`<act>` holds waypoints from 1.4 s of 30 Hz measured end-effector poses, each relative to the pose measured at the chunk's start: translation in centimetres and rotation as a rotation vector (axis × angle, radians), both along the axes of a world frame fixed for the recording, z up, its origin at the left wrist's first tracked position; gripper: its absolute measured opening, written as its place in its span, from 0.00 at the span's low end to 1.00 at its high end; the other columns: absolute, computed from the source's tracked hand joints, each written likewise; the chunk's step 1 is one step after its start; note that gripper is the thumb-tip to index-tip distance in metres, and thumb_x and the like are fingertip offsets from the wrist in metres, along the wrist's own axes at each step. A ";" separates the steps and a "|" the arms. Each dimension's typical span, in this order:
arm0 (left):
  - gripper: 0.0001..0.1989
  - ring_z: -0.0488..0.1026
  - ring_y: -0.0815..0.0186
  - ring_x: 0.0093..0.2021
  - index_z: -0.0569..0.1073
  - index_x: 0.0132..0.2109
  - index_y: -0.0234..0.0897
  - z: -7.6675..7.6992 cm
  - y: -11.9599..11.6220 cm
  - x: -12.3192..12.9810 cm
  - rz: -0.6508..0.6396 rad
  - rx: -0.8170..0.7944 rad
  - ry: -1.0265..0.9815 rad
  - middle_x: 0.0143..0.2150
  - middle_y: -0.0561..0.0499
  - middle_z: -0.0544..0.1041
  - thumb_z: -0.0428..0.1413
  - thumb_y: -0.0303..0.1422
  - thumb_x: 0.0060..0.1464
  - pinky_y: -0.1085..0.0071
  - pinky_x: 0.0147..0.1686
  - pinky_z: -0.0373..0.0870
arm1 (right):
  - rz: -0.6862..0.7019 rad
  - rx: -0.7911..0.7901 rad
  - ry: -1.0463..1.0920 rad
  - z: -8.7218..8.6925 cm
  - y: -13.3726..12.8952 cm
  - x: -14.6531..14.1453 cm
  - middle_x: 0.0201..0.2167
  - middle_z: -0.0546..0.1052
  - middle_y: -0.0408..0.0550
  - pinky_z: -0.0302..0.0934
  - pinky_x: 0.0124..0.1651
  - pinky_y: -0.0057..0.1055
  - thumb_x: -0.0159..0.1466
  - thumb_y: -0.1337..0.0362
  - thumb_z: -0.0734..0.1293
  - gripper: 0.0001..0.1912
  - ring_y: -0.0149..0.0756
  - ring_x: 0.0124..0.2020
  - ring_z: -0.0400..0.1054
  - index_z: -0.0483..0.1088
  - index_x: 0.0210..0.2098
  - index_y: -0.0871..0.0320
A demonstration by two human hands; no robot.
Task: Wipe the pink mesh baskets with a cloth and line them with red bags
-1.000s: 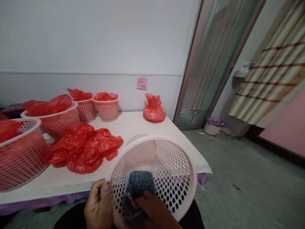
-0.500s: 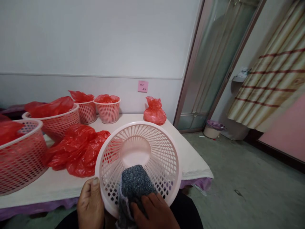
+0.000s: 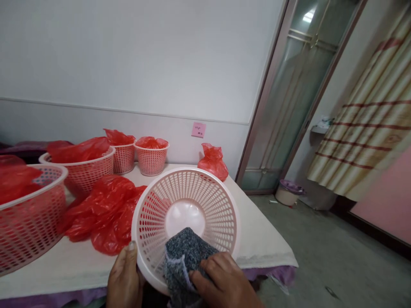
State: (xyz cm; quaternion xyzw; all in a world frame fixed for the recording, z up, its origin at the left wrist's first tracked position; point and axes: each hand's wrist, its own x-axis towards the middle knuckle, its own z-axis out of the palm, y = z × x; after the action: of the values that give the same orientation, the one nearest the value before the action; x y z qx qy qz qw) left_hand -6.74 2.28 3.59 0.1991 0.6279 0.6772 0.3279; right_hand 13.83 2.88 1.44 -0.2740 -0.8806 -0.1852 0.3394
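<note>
A pale pink plastic basket (image 3: 189, 175) with perforated walls is tipped so its mouth faces me. At its lower left rim, my left hand (image 3: 124, 276) is closed with the thumb along the outside. My right hand (image 3: 224, 278) presses a dark grey speckled cloth (image 3: 188, 248) with a pale edging against the inside of the lower wall, its fingers bent over the fabric. Part of the cloth hangs over the near rim. The basket's smooth round bottom shows behind the cloth.
Left stand a large basket (image 3: 35, 226), a wide basket (image 3: 80, 175) and two small baskets, all red-lined. A crumpled red bag (image 3: 105, 214) and a tied red bag (image 3: 212, 162) lie on the white-covered table (image 3: 266, 239). A bin (image 3: 287, 194) stands on the floor.
My right hand and the cloth have shifted slightly right, and the basket has tilted a little, showing more of its bottom. The view has tipped upward slightly.
</note>
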 end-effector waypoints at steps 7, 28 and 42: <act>0.13 0.75 0.52 0.44 0.76 0.32 0.40 -0.9 3.2 -2.1 -0.159 0.068 -0.103 0.31 0.47 0.80 0.57 0.45 0.44 0.65 0.29 0.74 | 0.021 -0.001 -0.016 1.7 2.0 -0.4 0.29 0.73 0.46 0.56 0.32 0.33 0.69 0.66 0.57 0.10 0.34 0.29 0.63 0.69 0.44 0.58; 0.26 0.64 0.54 0.60 0.65 0.60 0.40 -2.3 5.5 -7.0 -0.462 0.554 1.800 0.59 0.44 0.71 0.56 0.42 0.56 0.57 0.60 0.57 | 0.057 -0.264 -0.174 3.7 5.6 1.6 0.37 0.71 0.49 0.53 0.37 0.35 0.62 0.69 0.61 0.13 0.39 0.36 0.60 0.67 0.47 0.58; 0.18 0.71 0.58 0.29 0.71 0.32 0.36 2.6 7.1 -1.3 -0.773 0.360 2.097 0.29 0.46 0.74 0.47 0.43 0.63 0.64 0.29 0.59 | 0.136 -0.721 1.256 4.9 8.8 5.7 0.36 0.78 0.44 0.65 0.42 0.31 0.62 0.57 0.65 0.12 0.36 0.38 0.71 0.74 0.41 0.56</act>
State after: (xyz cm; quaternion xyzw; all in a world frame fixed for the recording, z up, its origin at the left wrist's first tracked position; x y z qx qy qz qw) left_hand -8.04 9.42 6.19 0.8937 0.3829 0.1099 -0.2064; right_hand 19.50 11.69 6.36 -0.3680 -0.5410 0.3301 0.6804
